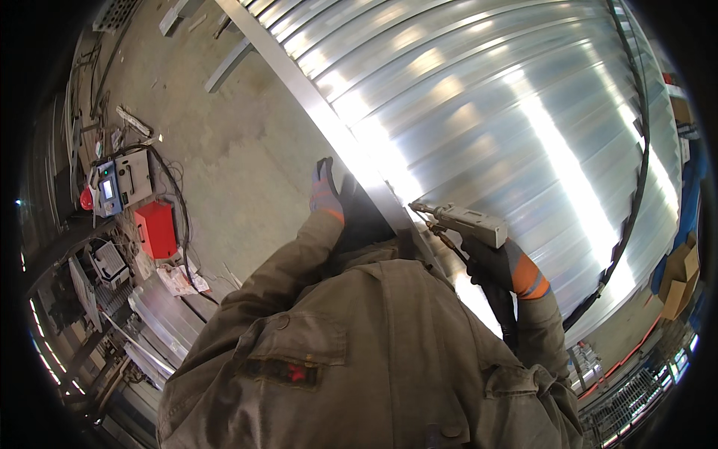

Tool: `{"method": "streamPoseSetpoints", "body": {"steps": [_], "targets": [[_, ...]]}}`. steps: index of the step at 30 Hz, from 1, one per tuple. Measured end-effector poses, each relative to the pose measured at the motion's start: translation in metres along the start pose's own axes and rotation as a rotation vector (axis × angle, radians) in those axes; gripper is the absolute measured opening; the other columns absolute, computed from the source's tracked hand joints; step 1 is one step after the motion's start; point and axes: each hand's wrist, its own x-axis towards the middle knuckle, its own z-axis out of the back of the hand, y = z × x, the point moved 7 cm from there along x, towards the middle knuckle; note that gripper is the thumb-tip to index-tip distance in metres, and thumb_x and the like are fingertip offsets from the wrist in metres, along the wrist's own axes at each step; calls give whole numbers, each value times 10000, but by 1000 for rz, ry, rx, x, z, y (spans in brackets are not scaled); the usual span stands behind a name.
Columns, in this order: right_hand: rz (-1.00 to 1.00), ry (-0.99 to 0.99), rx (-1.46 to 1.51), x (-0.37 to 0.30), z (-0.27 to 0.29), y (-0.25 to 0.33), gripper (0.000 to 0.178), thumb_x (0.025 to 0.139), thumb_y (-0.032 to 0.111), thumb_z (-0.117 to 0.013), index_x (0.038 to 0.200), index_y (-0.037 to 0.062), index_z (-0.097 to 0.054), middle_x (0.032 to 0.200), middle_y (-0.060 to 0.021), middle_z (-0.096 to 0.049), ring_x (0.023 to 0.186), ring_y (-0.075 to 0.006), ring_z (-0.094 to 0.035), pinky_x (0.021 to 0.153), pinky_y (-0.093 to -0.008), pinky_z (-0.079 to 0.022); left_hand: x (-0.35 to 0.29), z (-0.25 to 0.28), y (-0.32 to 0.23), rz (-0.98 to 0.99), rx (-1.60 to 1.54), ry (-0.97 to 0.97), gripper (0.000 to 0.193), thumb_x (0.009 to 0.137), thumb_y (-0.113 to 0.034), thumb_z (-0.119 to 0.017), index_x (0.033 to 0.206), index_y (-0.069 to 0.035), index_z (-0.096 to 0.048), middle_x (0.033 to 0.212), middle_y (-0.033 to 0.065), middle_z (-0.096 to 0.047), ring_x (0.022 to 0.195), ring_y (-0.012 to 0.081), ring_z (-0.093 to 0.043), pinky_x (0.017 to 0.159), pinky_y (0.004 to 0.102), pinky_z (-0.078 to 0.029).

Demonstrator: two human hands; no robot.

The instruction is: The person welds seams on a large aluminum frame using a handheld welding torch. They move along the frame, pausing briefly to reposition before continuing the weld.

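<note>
My right hand (497, 262), in a grey glove with black palm and orange cuff, is closed round the grip of a metal-grey handheld welding gun (471, 221). The gun's thin nozzle points left, over the edge of a large ribbed panel of shiny metal (479, 142). A dark hose runs down from the gun past my right forearm. My left hand (326, 193), gloved in grey and orange with dark fingertips, is just left of the panel's edge rail (299, 86). Its fingers stretch forward, and nothing shows in them.
A control box with a small screen (110, 188) and a red box (156, 230) stand on the floor at left, among cables. Metal bars (228, 66) lie at upper left. A black hose (639, 179) crosses the panel's right side, near an open cardboard box (679, 277).
</note>
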Motion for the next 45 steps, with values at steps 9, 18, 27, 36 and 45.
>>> {"method": "streamPoseSetpoints", "body": {"steps": [9, 18, 27, 36, 45], "targets": [[52, 54, 51, 0, -1, -19, 415, 1068, 387, -716, 1246, 15, -663, 870, -56, -671, 699, -150, -683, 596, -334, -603, -49, -2, -48, -383, 161, 238, 859, 926, 52, -606, 1714, -65, -285, 1769, 263, -261, 1609, 487, -302, 1306, 499, -339], [39, 73, -3, 18, -6, -30, 433, 1059, 389, -729, 1272, 17, -668, 857, -47, -666, 698, -141, -678, 600, -330, -599, -52, -6, -56, -330, 371, 269, 910, 910, -211, -779, 1669, 12, -330, 1754, 280, -281, 1590, 479, -340, 1290, 515, -362], [96, 94, -112, 21, -8, -20, 436, 1069, 417, -710, 1269, 30, -691, 816, -49, -682, 690, -142, -680, 596, -331, -579, -54, -10, -74, -149, 359, 320, 1081, 881, -434, -853, 1680, 28, -290, 1782, 240, -263, 1584, 426, -375, 1283, 499, -375], [37, 140, -214, 22, -8, -1, 429, 1099, 437, -656, 1240, 33, -691, 799, -64, -696, 670, -142, -671, 594, -324, -557, -55, -12, -67, -172, 363, 316, 1087, 884, -446, -848, 1692, 10, -282, 1803, 214, -226, 1561, 421, -415, 1262, 497, -398], [115, 224, -111, 20, -11, 21, 454, 1100, 406, -660, 1359, 33, -650, 780, -52, -678, 653, -143, -660, 582, -312, -550, -55, -17, -50, -263, 431, 299, 959, 945, -324, -779, 1708, -45, -271, 1775, 278, -246, 1506, 455, -479, 1232, 512, -438]]}}
